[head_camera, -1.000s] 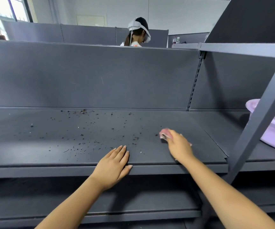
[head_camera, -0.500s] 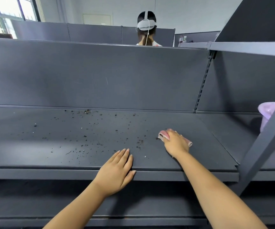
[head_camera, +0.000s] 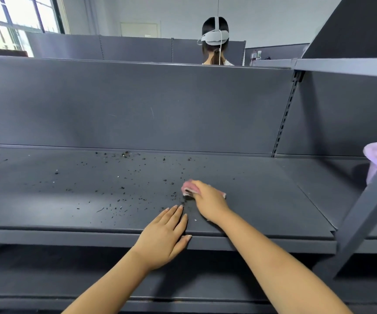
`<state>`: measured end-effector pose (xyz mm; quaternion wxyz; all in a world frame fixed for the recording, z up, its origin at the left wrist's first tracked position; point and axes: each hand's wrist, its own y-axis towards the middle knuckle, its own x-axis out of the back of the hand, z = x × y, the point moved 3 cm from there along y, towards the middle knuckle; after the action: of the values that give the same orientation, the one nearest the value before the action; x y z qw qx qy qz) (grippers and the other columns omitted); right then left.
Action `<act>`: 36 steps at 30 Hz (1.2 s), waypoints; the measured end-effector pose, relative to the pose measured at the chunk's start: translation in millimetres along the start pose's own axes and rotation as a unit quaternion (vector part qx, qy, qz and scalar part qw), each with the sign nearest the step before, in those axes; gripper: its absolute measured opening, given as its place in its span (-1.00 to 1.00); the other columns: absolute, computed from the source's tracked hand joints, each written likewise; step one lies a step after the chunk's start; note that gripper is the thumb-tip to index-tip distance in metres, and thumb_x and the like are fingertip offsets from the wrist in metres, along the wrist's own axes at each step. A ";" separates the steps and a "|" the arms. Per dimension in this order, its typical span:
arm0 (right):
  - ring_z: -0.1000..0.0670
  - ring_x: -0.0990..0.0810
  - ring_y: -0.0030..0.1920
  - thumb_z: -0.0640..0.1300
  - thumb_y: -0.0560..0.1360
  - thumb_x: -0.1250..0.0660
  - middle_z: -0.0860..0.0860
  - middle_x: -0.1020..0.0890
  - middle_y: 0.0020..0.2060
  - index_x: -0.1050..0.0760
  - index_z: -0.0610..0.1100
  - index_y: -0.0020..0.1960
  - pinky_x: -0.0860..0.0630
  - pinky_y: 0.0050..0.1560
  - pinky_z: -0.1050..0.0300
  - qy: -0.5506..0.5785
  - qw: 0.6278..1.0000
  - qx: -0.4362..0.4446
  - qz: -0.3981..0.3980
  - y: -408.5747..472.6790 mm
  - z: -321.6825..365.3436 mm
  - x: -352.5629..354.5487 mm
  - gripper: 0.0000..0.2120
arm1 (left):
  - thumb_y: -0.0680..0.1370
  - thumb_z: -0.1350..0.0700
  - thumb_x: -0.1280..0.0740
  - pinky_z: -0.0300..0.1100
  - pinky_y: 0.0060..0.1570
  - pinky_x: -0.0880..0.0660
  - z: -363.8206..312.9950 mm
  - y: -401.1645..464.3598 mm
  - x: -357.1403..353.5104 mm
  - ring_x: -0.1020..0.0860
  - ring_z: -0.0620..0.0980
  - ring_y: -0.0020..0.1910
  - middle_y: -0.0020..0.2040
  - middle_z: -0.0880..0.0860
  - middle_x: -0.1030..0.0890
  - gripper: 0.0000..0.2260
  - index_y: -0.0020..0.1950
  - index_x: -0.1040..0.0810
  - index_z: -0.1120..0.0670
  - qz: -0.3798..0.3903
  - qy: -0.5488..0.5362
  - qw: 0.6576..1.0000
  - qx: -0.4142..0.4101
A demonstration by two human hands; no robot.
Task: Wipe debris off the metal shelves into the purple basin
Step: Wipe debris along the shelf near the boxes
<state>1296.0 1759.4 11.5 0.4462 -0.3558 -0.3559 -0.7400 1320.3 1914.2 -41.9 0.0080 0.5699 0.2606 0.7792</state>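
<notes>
Our two bare arms and hands, seen from above

We see our left hand (head_camera: pixel 163 236) and right hand (head_camera: pixel 208 203) with nothing worn on them: no gloves, rings, watch or bracelets that we can make out. Both forearms are uncovered all the way to the bottom edge of the view, so no sleeve shows on either side. Our fingernails are short and plain, with pale tips visible on the left hand's fingers (head_camera: pixel 175 214).

Dark scattered debris (head_camera: pixel 124 196) is spread over the grey metal shelf (head_camera: pixel 262 200), a folded pink cloth (head_camera: pixel 188 189) lies at its right margin under the right hand (head_camera: pixel 208 201), and the purple plastic basin (head_camera: pixel 374 159) sits far right.
</notes>
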 end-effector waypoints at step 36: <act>-0.21 -0.37 0.35 -0.29 0.57 -0.10 -0.18 -0.42 0.36 -0.30 -0.11 0.43 -0.32 0.23 0.02 -0.099 0.989 -0.067 -0.090 42.6 -99.4 54.3 -0.56 | 0.66 -0.15 0.16 0.03 0.18 -0.46 16.2 -4.5 3.0 -0.56 0.14 0.21 0.21 0.20 -0.59 -0.35 0.19 -0.61 0.22 -0.009 -0.008 0.999 0.052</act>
<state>1295.2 1638.6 17.2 0.3157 -0.4228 -0.3784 -0.7605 1332.5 1925.5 -37.6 -0.0122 0.5733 0.3059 0.7600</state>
